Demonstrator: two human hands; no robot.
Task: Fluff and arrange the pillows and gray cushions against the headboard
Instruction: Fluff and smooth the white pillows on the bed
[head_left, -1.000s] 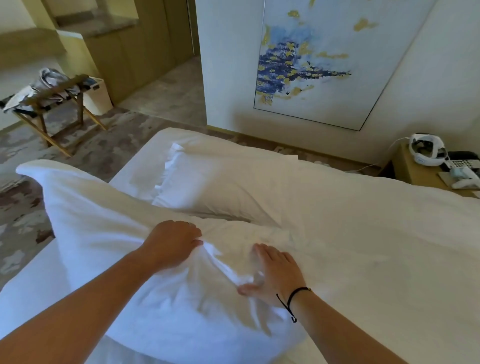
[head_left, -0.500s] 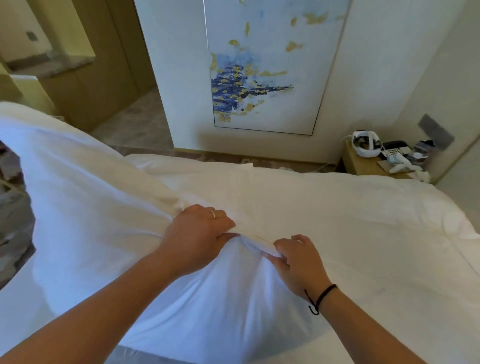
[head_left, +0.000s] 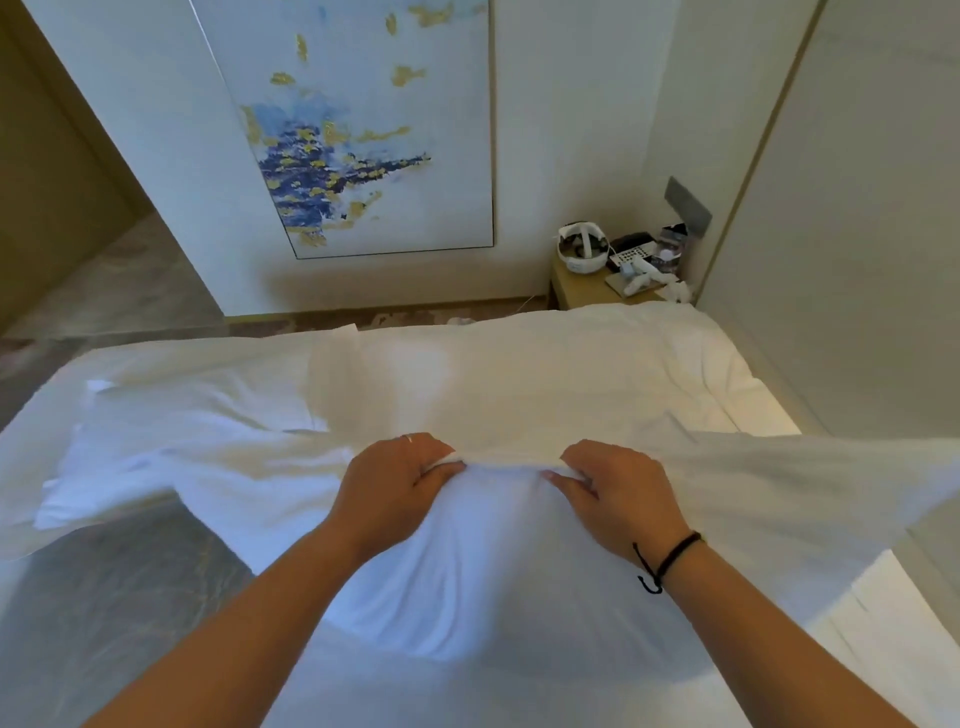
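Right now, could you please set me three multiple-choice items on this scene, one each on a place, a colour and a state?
1. Where is the nightstand?
A. left of the bed
B. beyond the bed, right of the painting
C. under the painting

2. What colour is the pillow being handled?
A. gray
B. blue
C. white

3. What are the hands doing?
A. both pinch the pillow's top edge
B. both lie flat and open
C. only one touches it

Key: 1 B, it stands in the corner right of the painting. 2 C, its cover is plain white. 3 A, the left hand and right hand each grip the bunched edge.
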